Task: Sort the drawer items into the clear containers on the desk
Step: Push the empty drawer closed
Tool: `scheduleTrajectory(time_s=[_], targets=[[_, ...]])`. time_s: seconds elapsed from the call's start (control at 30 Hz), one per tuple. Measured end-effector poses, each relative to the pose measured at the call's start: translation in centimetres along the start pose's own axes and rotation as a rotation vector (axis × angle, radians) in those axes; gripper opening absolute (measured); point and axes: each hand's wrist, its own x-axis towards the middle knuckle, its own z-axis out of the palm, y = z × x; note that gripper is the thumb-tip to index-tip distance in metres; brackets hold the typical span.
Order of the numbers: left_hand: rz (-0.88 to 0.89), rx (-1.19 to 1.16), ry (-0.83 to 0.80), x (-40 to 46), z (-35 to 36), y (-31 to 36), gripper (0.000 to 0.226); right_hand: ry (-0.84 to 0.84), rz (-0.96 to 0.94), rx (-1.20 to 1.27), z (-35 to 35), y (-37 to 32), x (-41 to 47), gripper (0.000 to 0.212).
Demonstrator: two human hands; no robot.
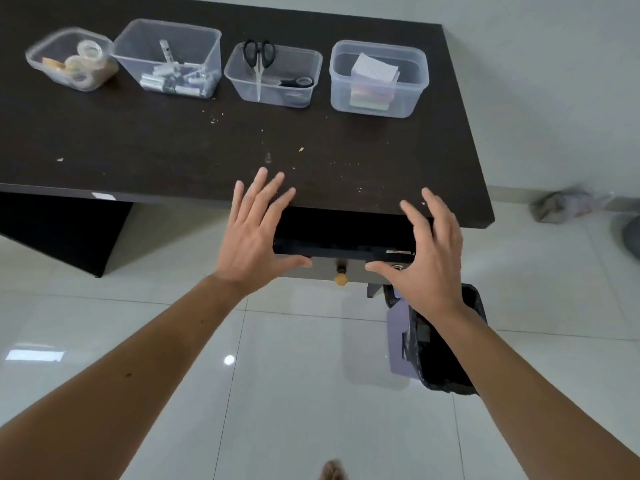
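Fingers spread wide on both sides: the left hand (254, 233) is splayed flat with its thumb stretched toward the drawer (343, 252), and the right hand (429, 251) mirrors it, thumb reaching in from the other side, neither one grasping anything. Both hover right at the drawer front, either side of the little yellow knob (340, 278), and whether the palms actually touch the panel is hard to tell from up here. The drawer sits pulled out only a sliver beneath the desk (173, 150) edge, its inside too dark to read, so whatever may remain in there is hidden. Beyond the drawer, along the far side of the desk, the four clear containers stand in a row: the tape rolls tub (71, 58) farthest left of the drawer, then the tub of small white bits (169, 58), then the scissors tub (273, 74) almost straight behind the drawer, and the note-paper tub (379, 79) behind and to the right. It looks like the sorting is nearly or wholly done and this is a closing push. The danger: a shove with thumbs tucked low could pinch them between the drawer front and the desk edge, an uneven push could skew the drawer, and shutting it blind could leave a stray item unsorted. Just below and right of the drawer, a black-lined bin (450, 358) sits close by the right forearm.
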Motion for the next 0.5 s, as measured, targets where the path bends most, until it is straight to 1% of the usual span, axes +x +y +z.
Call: scheduleTrajectory(time_s=[0.03,0.07,0.13,0.2,0.33,0.4,0.5], targets=[[0.017,0.044,-0.026,0.6,0.2,-0.5,0.117,-0.021,-0.009,-0.041,0.2,0.5,0.7,0.113],[0.032,0.069,-0.036,1.1,0.6,-1.0,0.118,-0.044,-0.011,-0.077,0.5,1.0,1.3,0.119],[0.047,0.060,-0.002,1.7,1.6,-1.8,0.110,-0.081,0.005,-0.106,1.2,1.6,2.5,0.120],[0.042,0.024,0.079,2.1,2.5,-2.2,0.098,-0.075,0.015,-0.106,1.8,2.1,3.3,0.112],[0.070,0.034,0.216,2.5,3.5,-2.9,0.084,0.027,-0.010,-0.090,2.7,2.7,3.6,0.102],[0.074,0.058,0.284,2.8,3.9,-2.9,0.076,0.097,-0.007,-0.086,3.3,2.7,3.9,0.096],[0.075,0.118,0.399,3.8,4.7,-2.8,0.062,0.231,0.015,-0.109,4.4,2.6,4.7,0.080]])
